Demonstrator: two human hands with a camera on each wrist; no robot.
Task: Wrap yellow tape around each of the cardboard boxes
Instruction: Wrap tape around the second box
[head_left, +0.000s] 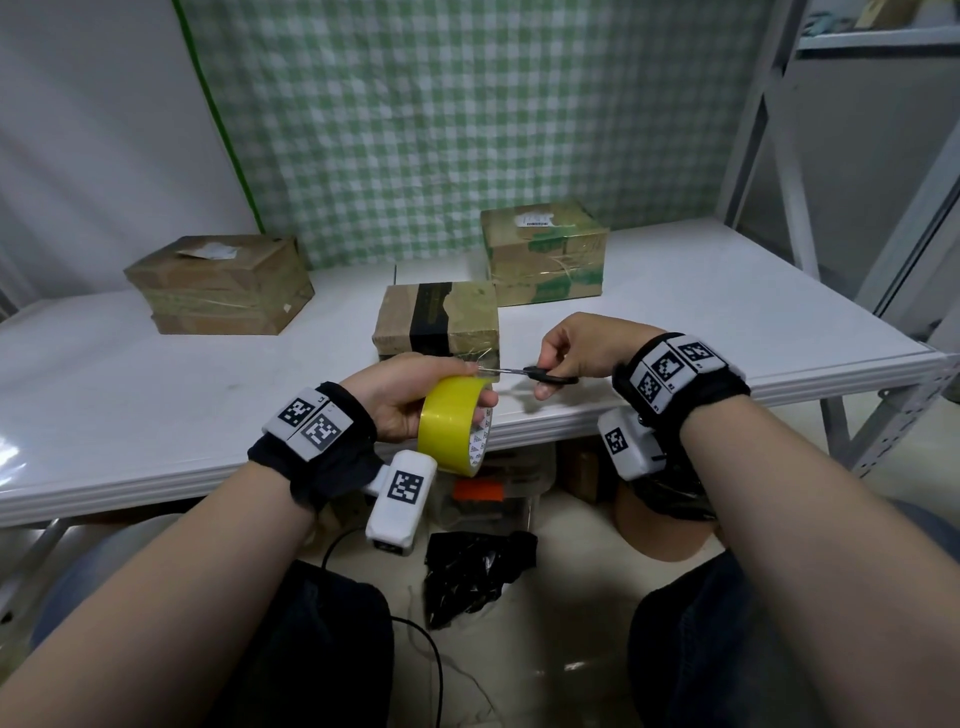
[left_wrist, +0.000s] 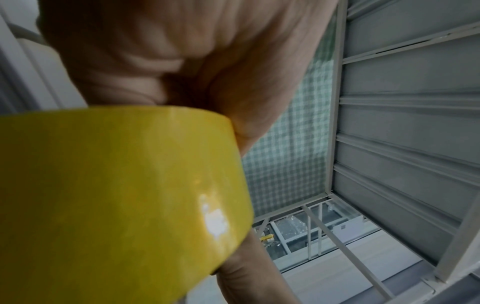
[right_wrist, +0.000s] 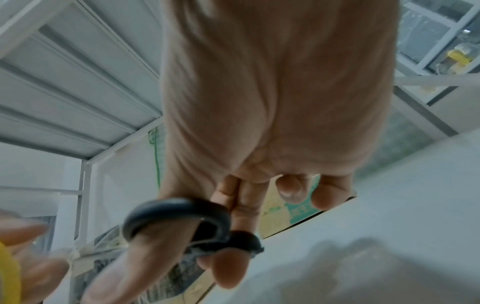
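My left hand (head_left: 415, 395) grips a yellow tape roll (head_left: 451, 423) over the table's front edge; the roll fills the left wrist view (left_wrist: 116, 195). My right hand (head_left: 576, 348) holds black-handled scissors (head_left: 545, 374), fingers through the loops (right_wrist: 182, 222), with the blades reaching left to the top of the roll. Three cardboard boxes lie on the white table (head_left: 727, 322): one at the left (head_left: 218, 286), one at the back right (head_left: 545, 252), and a middle one (head_left: 436, 317) with a black band, just behind my hands.
A green checked cloth (head_left: 467, 114) hangs behind the table. Grey metal shelving (head_left: 857, 156) stands at the right. Under the table lie a black plastic bag (head_left: 472, 571), cables and a clear bin (head_left: 483, 493).
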